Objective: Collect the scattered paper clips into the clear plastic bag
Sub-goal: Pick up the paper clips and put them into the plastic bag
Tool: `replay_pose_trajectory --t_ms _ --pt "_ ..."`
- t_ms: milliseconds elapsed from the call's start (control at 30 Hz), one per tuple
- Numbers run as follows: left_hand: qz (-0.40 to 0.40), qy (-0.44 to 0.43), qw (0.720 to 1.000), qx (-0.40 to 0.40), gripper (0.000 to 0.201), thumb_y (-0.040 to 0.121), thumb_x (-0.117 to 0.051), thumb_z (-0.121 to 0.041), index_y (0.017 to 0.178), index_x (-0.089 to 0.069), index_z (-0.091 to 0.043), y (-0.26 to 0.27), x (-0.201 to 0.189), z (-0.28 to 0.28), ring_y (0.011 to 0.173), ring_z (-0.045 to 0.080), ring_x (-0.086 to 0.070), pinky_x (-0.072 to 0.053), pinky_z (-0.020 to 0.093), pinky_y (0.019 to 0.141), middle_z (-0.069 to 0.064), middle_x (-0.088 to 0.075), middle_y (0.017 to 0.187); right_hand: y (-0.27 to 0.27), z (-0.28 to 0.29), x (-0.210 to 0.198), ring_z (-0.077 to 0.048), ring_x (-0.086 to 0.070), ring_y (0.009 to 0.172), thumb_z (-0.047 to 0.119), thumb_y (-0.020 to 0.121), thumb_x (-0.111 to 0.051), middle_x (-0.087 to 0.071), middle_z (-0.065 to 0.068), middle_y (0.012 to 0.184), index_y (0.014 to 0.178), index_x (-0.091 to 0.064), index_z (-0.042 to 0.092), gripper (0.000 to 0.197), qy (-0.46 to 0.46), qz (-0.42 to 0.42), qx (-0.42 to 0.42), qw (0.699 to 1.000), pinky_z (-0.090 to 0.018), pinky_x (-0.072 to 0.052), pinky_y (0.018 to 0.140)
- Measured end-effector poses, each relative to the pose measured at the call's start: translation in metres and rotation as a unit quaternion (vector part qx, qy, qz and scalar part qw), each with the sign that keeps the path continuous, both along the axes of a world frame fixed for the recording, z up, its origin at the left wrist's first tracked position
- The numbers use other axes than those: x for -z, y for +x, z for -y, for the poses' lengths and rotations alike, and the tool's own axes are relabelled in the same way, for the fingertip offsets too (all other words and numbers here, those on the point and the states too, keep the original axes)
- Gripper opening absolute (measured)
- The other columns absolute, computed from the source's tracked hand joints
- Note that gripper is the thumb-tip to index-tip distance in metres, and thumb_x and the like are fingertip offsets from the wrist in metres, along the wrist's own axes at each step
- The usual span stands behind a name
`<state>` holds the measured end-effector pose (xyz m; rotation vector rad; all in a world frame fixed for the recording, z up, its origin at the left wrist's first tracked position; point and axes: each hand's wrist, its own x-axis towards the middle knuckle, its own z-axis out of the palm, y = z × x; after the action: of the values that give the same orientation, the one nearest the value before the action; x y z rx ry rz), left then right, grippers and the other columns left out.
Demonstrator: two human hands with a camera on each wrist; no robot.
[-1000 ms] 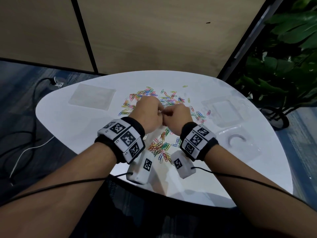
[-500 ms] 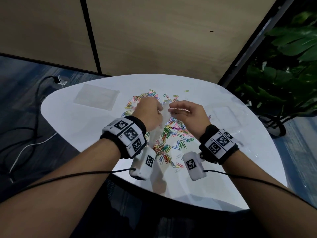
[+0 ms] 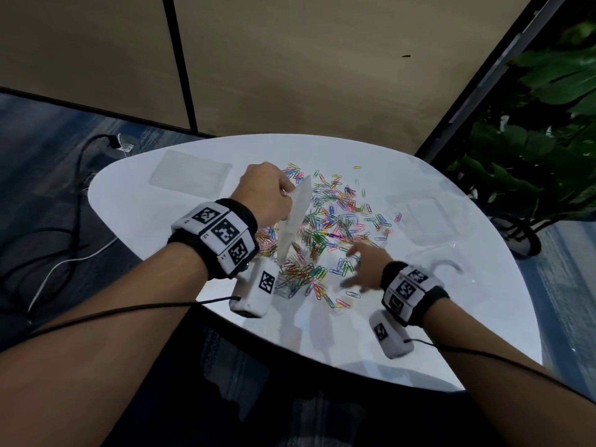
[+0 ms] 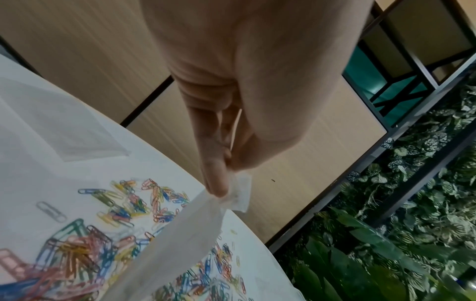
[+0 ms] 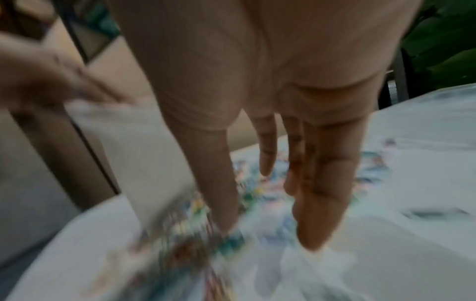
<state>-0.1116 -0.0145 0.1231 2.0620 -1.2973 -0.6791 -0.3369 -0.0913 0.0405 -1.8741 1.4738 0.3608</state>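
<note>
Clips (image 3: 325, 227) litter mid-frame on your table (image 3: 419, 333); your left hand (image 3: 267, 195) pinches the bag (image 3: 295, 221) upright, right hand (image 3: 364, 269) spread near the bare lower edge.

paper clips (image 3: 332, 227) scattered mid-table (image 3: 451, 317), flat bag (image 3: 190, 172) far left, plant (image 3: 548, 140) beyond the right edge

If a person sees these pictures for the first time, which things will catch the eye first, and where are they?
First comes the bright heap of coloured paper clips spread over the middle of the white table. Next, the left hand pinches the top corner of a clear plastic bag, which hangs down over the heap. On the near right side, the right hand reaches toward the clips with its fingers spread.
</note>
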Motion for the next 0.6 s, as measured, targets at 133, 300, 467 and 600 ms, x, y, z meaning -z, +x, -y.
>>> replay_pose_trajectory --t_ms 133,300,467,600 --pt "0.016 -0.003 1.000 -0.004 0.028 0.087 -0.061 -0.001 0.109 -0.076 -0.009 0.019 0.000 -0.013 0.081 0.026 -0.075 -0.061 0.036 0.082 0.011 -0.076 0.090 -0.009 -0.027 0.051 -0.021 -0.061 0.081 0.028 0.055 -0.093 -0.057 -0.009 0.111 0.127 -0.044 0.018 0.087 -0.019 -0.056 -0.063 0.996 -0.028 -0.050 0.064" --pt "0.038 0.005 0.999 -0.016 0.028 0.085 -0.059 -0.001 0.104 -0.076 -0.012 0.044 0.008 -0.029 0.071 0.021 -0.074 -0.062 0.034 0.080 0.010 -0.075 0.085 0.019 -0.034 0.071 -0.018 -0.052 0.084 0.023 0.066 -0.083 -0.054 -0.006 0.103 0.126 -0.056 0.018 0.066 -0.126 0.054 -0.028 0.990 -0.022 -0.042 0.067" --pt "0.054 0.033 0.998 -0.015 0.026 0.085 -0.060 -0.003 0.102 -0.076 -0.014 0.058 0.016 -0.040 0.070 0.016 -0.073 -0.061 0.036 0.083 0.007 -0.075 0.080 0.042 -0.036 0.075 -0.027 -0.055 0.112 0.019 0.088 -0.067 -0.039 -0.010 0.140 0.139 -0.051 0.024 0.054 -0.195 0.042 -0.185 0.962 -0.035 -0.047 0.100" --pt "0.058 0.043 0.997 -0.007 0.026 0.086 -0.061 -0.005 0.105 -0.075 -0.013 0.059 0.018 -0.042 0.074 0.021 -0.073 -0.061 0.038 0.086 0.006 -0.075 0.082 0.053 -0.034 0.081 -0.030 -0.062 0.098 0.010 0.094 -0.056 -0.057 -0.011 0.115 0.115 -0.068 0.012 0.024 -0.265 0.026 -0.253 0.930 -0.036 -0.053 0.083"
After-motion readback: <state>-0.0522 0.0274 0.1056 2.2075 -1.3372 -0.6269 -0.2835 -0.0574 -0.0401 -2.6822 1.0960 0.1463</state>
